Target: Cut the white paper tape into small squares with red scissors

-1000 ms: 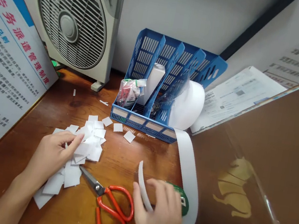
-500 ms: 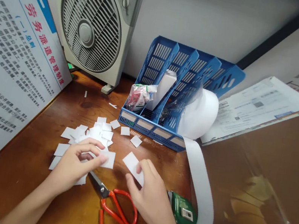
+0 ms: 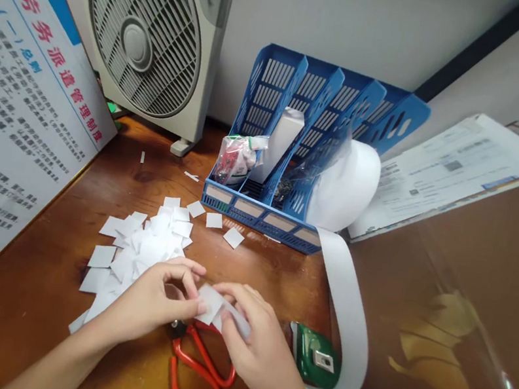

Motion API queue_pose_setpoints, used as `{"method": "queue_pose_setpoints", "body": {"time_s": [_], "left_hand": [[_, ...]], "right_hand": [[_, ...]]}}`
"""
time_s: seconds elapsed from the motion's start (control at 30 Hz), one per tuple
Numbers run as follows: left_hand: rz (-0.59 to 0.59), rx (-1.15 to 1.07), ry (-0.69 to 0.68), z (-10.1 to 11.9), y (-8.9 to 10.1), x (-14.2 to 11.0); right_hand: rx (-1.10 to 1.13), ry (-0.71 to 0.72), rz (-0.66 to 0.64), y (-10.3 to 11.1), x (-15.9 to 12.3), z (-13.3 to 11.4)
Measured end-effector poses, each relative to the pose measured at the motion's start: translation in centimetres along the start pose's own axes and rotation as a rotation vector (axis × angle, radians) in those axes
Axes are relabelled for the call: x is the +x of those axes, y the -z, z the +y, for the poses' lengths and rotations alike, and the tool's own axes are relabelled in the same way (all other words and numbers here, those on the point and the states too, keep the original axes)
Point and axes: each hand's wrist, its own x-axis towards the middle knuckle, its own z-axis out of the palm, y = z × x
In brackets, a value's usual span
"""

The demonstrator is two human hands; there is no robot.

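Observation:
Thumb and fingers of my left hand (image 3: 162, 301) pinch a small white paper piece (image 3: 210, 304) at its left edge. My right hand (image 3: 255, 336) grips a second strip of white paper (image 3: 238, 321), folded or curved, right against the first piece; where one ends and the other begins is hard to make out. Beneath both hands lie scissors with red handles (image 3: 204, 371), their blades hidden by my left hand. A heap of white paper squares (image 3: 144, 245) spreads over the wooden table beyond my left hand, with a few loose squares (image 3: 234, 237) to its right.
A green tape measure (image 3: 316, 358) sits right of my right hand, beside a long white paper strip (image 3: 356, 330) that curls down from a roll (image 3: 348, 186) in a blue file rack (image 3: 261, 211). A box fan (image 3: 141, 35) stands behind, and printed boards (image 3: 15, 134) flank the table (image 3: 43, 298).
My hands have come together, bringing the two held papers into contact or overlap. My left hand has moved right and down, uncovering more of the heap. The view has shifted slightly.

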Motion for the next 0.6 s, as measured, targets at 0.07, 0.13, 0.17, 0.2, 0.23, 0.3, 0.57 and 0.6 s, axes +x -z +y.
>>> {"method": "queue_pose_setpoints", "body": {"time_s": [0.07,0.13,0.17,0.2,0.23,0.3,0.57,0.6], "left_hand": [[-0.015,-0.046,0.028,-0.2,-0.1,0.1],[-0.037,-0.112,0.087,-0.2,-0.2,0.2],[-0.042,-0.135,0.117,-0.2,-0.3,0.2],[-0.038,-0.148,0.139,-0.2,-0.4,0.3],[-0.028,-0.151,0.151,-0.3,-0.5,0.3],[-0.017,-0.153,0.146,-0.4,-0.6,0.3],[-0.028,-0.122,0.117,-0.6,-0.9,0.1],[-0.021,-0.123,0.117,-0.6,-1.0,0.1]], "right_hand": [[-0.02,0.045,-0.021,0.2,-0.1,-0.2],[-0.048,0.065,-0.046,0.4,-0.1,-0.3],[-0.062,0.066,-0.061,0.5,-0.2,-0.3],[-0.075,0.061,-0.077,0.7,-0.2,-0.3],[-0.085,0.054,-0.09,0.8,-0.2,-0.3],[-0.093,0.045,-0.111,1.1,-0.1,-0.4],[-0.084,0.005,-0.061,1.3,0.5,-1.4],[-0.084,0.005,-0.045,1.2,0.5,-1.4]]}}
